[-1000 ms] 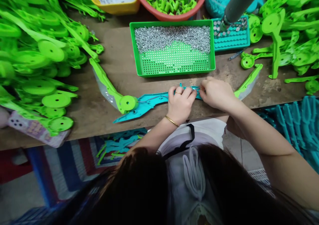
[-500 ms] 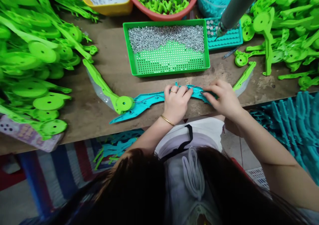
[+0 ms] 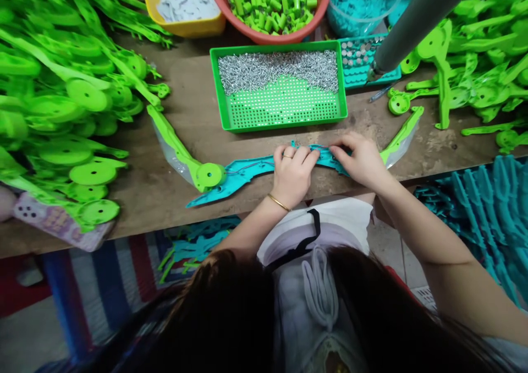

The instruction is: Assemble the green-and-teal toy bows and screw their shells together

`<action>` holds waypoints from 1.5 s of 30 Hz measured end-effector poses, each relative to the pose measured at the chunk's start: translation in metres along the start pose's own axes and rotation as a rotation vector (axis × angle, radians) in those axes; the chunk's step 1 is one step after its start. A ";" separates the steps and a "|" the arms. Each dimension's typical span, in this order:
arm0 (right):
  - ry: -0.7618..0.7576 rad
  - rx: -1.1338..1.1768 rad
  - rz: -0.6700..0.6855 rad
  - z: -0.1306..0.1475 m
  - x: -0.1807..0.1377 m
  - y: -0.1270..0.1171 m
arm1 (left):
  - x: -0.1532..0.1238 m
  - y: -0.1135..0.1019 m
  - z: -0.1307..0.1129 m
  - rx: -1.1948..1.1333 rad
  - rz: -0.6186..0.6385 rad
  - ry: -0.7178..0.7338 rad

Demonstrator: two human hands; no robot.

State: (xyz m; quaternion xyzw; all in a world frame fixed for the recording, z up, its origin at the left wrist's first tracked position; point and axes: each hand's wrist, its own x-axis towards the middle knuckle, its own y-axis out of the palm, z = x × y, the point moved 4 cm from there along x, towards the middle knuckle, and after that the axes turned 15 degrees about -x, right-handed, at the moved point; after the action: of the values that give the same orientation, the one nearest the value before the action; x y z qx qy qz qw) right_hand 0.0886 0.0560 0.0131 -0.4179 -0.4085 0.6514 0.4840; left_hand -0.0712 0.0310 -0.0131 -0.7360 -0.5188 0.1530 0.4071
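A blue plastic toy bow half (image 3: 243, 176) lies inner side up on the bench, with thin wires along it. A green limb with a round disc (image 3: 209, 175) is joined at its left end. Another green limb (image 3: 403, 136) reaches out past my right hand. My left hand (image 3: 292, 175) is closed over the middle of the blue piece, its fingertips on the far edge. Close beside it, my right hand (image 3: 359, 157) has thumb and fingers bent together at the right part of the blue piece. Whatever is between those fingertips is hidden.
Behind the bow stands a green tray (image 3: 280, 120) of small screws. A blue tray (image 3: 363, 76) of round metal pieces adjoins it, beneath a grey hanging tool (image 3: 416, 26). Bowls of small parts line the back. Green parts (image 3: 88, 95) are heaped on both sides; a phone (image 3: 61, 219) lies left.
My right hand has shifted slightly left and its fingers have drawn in, covering the small metal part seen before. My left hand stays on the blue piece. The whole view has shifted slightly.
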 end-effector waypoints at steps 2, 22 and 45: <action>-0.028 0.044 0.010 -0.002 0.003 -0.001 | -0.001 0.000 0.000 0.016 -0.017 0.019; -0.108 -0.216 -0.276 0.002 -0.038 0.007 | -0.002 0.000 0.003 0.061 -0.050 0.085; -0.178 -0.230 -0.257 0.017 -0.018 0.016 | -0.004 -0.002 0.002 0.053 -0.100 0.131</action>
State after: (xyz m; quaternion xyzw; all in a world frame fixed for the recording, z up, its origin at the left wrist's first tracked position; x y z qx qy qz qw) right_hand 0.0712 0.0337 0.0063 -0.3557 -0.5715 0.5673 0.4743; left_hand -0.0754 0.0283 -0.0134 -0.7064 -0.5230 0.0976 0.4668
